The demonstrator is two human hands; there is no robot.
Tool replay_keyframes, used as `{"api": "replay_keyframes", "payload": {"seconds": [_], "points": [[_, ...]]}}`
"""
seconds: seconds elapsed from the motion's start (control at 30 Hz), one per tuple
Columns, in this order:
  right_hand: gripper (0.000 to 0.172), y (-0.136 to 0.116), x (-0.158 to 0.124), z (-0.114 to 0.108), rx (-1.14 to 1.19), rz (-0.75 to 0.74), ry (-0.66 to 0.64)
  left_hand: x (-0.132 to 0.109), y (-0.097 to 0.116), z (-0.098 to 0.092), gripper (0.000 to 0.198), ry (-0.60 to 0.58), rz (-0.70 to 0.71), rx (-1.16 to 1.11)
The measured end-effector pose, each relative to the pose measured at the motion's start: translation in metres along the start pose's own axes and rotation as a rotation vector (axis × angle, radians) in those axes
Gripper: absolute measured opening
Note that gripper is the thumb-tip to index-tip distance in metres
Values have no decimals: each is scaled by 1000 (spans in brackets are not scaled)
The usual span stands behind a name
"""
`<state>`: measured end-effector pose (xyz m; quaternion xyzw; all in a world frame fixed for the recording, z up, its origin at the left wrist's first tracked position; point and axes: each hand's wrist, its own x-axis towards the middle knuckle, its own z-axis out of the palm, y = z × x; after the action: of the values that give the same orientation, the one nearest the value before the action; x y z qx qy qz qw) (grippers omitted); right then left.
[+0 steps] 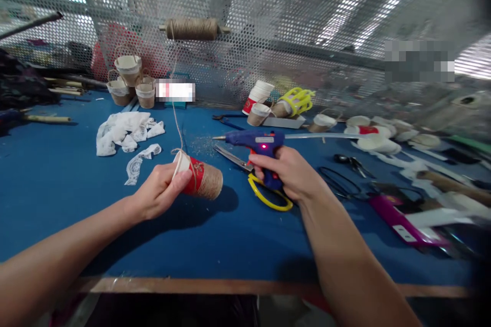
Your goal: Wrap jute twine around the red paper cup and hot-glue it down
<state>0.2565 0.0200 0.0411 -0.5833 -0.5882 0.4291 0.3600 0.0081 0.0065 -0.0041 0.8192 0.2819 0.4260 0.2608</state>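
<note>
My left hand (163,189) is closed around the rim end of a red and white paper cup (197,176), which lies tilted on its side in the air. Brown twine is wound around the cup's bottom half, and a loose strand (176,117) runs from it up to a twine spool (192,29) on the mesh. In my right hand (293,173) is a blue hot glue gun (257,140), its red light lit and its nozzle pointing left, above and apart from the cup. A clear glue stick (322,136) sticks out behind it. Yellow-handled scissors (268,196) lie below the gun.
White lace pieces (125,130) lie on the blue table (57,179) at the left. Behind them stand several small twine-wrapped baskets (128,69). Stacked paper cups (259,94) are at the back. Keys (355,163) and a purple object (402,222) lie on the right.
</note>
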Motion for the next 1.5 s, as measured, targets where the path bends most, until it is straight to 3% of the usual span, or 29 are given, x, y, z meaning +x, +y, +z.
{"api": "replay_keyframes", "payload": {"seconds": [0.07,0.1,0.23,0.33,0.5,0.57,0.63,0.67,0.7,0.73,0.8,0.83,0.93,1.0,1.23,1.5], "points": [[18,7,18,-5,-208,60,235,0,0,1,42,0,-16,-14],[18,11,28,-7,-272,90,281,0,-1,1,43,0,-20,-20],[31,26,61,-14,-463,234,305,0,-1,4,44,-13,10,-29],[26,34,76,-16,-588,316,306,0,0,6,44,-40,57,-21],[27,22,71,-6,-699,227,303,0,3,6,38,-85,152,40],[32,6,58,6,-676,139,226,0,4,6,35,-93,178,52],[45,-11,42,23,-600,66,63,0,5,6,33,-115,210,63],[52,-19,34,32,-522,29,-67,0,6,7,33,-129,233,65],[58,-26,28,42,-343,-22,-298,-1,6,7,32,-142,255,65],[60,-31,22,51,-220,-62,-448,-1,7,8,32,-152,277,67],[54,-35,17,65,-69,-84,-591,-1,8,9,31,-166,303,74],[46,-35,16,70,-6,-78,-602,-2,9,9,31,-176,298,74],[18,-30,16,74,226,-27,-514,-3,11,9,32,-209,175,21],[12,-27,14,69,369,-30,-415,-4,13,9,34,-212,30,-74],[15,-25,-1,51,513,-210,-99,-3,12,12,52,-131,-469,-548],[15,-25,-14,54,444,-375,81,4,16,16,48,-62,-717,-757]]}}
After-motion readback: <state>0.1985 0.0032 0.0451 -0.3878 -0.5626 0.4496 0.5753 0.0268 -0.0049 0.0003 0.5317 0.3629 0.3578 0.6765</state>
